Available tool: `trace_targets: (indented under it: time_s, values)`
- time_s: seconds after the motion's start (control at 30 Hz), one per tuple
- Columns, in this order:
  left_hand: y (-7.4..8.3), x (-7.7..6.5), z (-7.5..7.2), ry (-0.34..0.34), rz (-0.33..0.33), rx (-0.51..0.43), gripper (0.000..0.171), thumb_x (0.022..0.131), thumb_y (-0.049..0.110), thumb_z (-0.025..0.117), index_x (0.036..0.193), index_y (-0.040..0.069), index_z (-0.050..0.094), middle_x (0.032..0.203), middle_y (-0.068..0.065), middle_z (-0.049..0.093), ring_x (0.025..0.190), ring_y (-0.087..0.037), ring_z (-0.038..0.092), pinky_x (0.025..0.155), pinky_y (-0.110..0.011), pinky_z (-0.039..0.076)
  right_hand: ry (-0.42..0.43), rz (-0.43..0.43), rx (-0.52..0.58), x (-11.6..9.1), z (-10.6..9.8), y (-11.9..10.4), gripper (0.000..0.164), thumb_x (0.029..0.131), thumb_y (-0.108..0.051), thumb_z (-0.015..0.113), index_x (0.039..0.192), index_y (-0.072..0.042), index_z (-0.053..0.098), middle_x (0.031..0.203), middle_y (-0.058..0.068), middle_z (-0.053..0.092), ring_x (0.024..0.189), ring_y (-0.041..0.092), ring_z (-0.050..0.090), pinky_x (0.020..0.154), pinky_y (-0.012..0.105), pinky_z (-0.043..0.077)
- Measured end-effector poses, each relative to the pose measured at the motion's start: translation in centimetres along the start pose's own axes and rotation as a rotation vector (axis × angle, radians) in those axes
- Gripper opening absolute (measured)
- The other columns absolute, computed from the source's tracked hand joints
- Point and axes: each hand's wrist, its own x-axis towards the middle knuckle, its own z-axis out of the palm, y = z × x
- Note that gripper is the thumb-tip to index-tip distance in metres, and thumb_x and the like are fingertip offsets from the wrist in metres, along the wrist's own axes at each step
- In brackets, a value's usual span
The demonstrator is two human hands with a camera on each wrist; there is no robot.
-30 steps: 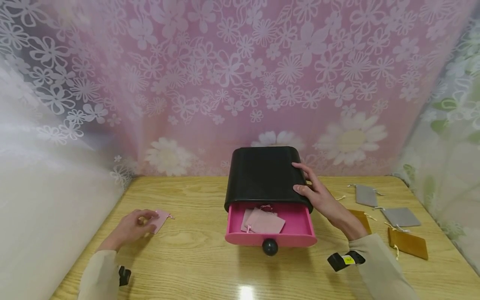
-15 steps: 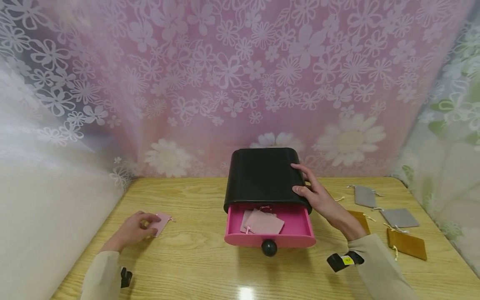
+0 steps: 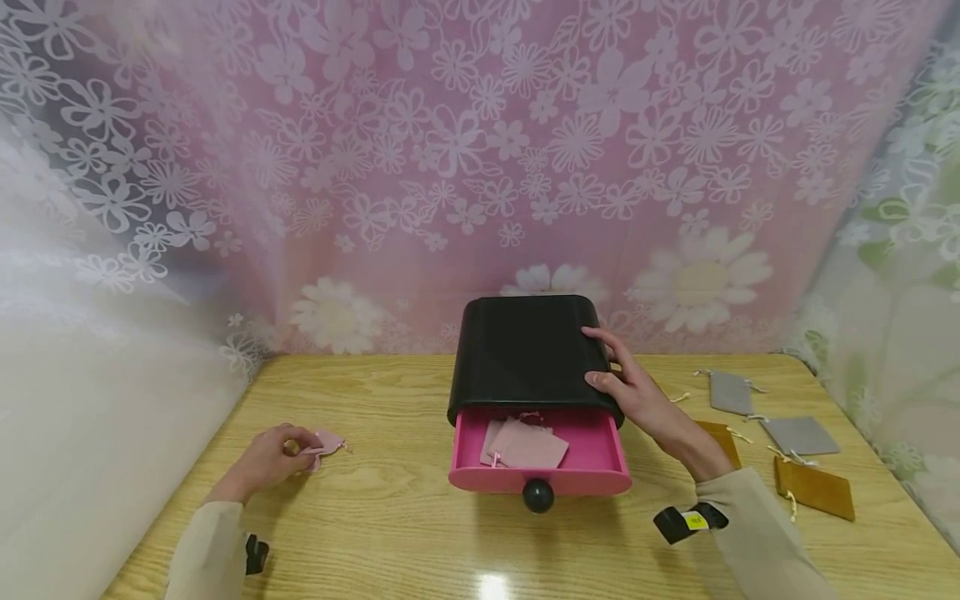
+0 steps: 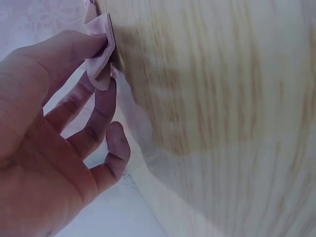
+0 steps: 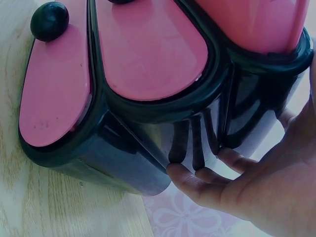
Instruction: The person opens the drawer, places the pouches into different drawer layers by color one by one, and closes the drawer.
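Note:
My left hand (image 3: 272, 461) pinches a small pink drawstring pouch (image 3: 327, 442) at the table's left side. In the left wrist view the pouch (image 4: 100, 59) is folded between thumb and fingers, close to the wood. My right hand (image 3: 637, 396) rests against the right side of a black drawer cabinet (image 3: 532, 350), thumb at its top edge. Its fingertips touch the glossy black side in the right wrist view. The cabinet's pink top drawer (image 3: 611, 446) is pulled out and holds pale pink pouches (image 3: 531, 443). Two lower drawers (image 5: 153, 54) are closed.
Grey pouches (image 3: 801, 435) and mustard-brown pouches (image 3: 816, 487) with pale cords lie on the right of the wooden table (image 3: 375, 533). A black knob (image 3: 538, 496) juts from the drawer front. Flowered curtains (image 3: 480, 167) hang behind and at both sides.
The pink pouch lay flat under my left fingers earlier; now it is bunched and folded in their pinch. The right hand and cabinet have stayed put.

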Motion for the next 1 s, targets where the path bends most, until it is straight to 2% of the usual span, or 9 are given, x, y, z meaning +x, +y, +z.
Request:
trace_targets:
  time_s: [0.2,0.33,0.57,0.73,1.0]
  values:
    - [0.3,0.0,-0.3,0.011,-0.013,-0.034,0.012,0.094,0.013,0.073,0.104,0.008,0.077,0.104,-0.011,0.065,0.081,-0.016,0.064,0.063,-0.027,0.051,0.0,-0.005,0.0,-0.1,0.0,-0.2,0.064,0.108,-0.024,0.047,0.164,-0.025,0.015,0.151,0.025,0.032,0.132,0.045,0.05,0.091,0.027,0.053]
    - [0.8,0.1,-0.6,0.03,-0.009,-0.012,0.016,0.095,0.016,0.073,0.108,0.009,0.077,0.103,-0.01,0.064,0.083,-0.017,0.064,0.066,-0.029,0.051,-0.003,-0.007,0.005,-0.1,0.0,-0.3,0.064,0.108,-0.023,0.047,0.164,-0.025,0.015,0.151,0.025,0.031,0.131,0.043,0.051,0.09,0.027,0.053]
    - [2.2,0.1,-1.3,0.089,0.053,0.012,0.021,0.095,0.024,0.074,0.112,0.012,0.076,0.104,-0.009,0.067,0.082,-0.014,0.063,0.068,-0.029,0.052,-0.005,-0.005,0.008,-0.1,0.0,-0.1,0.064,0.108,-0.024,0.047,0.163,-0.025,0.015,0.151,0.026,0.03,0.131,0.045,0.05,0.088,0.024,0.054]
    - [3.3,0.2,-1.6,0.133,0.076,0.027,0.018,0.096,0.027,0.073,0.111,0.017,0.076,0.107,-0.009,0.069,0.082,-0.012,0.063,0.066,-0.029,0.051,-0.008,0.004,0.001,-0.1,0.0,0.0,0.064,0.108,-0.025,0.047,0.163,-0.027,0.015,0.152,0.026,0.03,0.134,0.048,0.048,0.089,0.024,0.053]
    - [6.0,0.3,-2.4,0.184,0.134,0.042,0.015,0.097,0.024,0.072,0.111,0.018,0.075,0.103,-0.004,0.07,0.082,-0.014,0.064,0.064,-0.028,0.05,-0.006,0.0,-0.001,-0.2,-0.1,0.0,0.064,0.108,-0.026,0.047,0.163,-0.028,0.015,0.153,0.026,0.03,0.134,0.047,0.048,0.091,0.026,0.053]
